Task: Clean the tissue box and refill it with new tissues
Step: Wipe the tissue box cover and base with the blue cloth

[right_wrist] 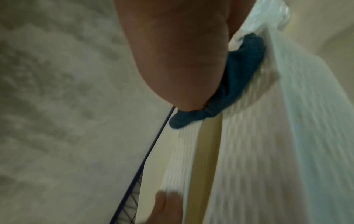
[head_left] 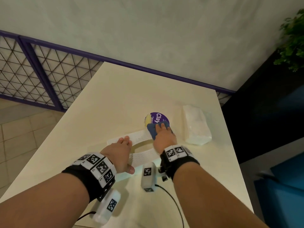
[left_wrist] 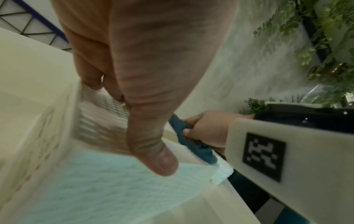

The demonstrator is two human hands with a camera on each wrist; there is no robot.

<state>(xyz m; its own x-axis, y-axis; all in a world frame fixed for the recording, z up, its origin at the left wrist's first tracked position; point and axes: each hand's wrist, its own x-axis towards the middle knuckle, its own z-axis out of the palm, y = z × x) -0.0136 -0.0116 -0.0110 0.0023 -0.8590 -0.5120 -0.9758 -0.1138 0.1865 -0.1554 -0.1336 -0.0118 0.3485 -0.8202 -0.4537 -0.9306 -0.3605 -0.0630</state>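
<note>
On the cream table (head_left: 102, 102) the white tissue box (head_left: 141, 157) lies steadied by the left hand (head_left: 120, 151) spanning its end, while the right hand (head_left: 162, 137) presses a bunched blue cloth (head_left: 152, 129) onto its top; the box looks light and rigid, likely to skid, best held by its ends.

You have a cream table (head_left: 115, 99) in front of you. The white tissue box (head_left: 141, 155) lies on it near the middle. Just behind the box is a round purple container (head_left: 158, 118). To the right of the box, a little apart, lies a wrapped pack of new tissues (head_left: 196, 125)
</note>
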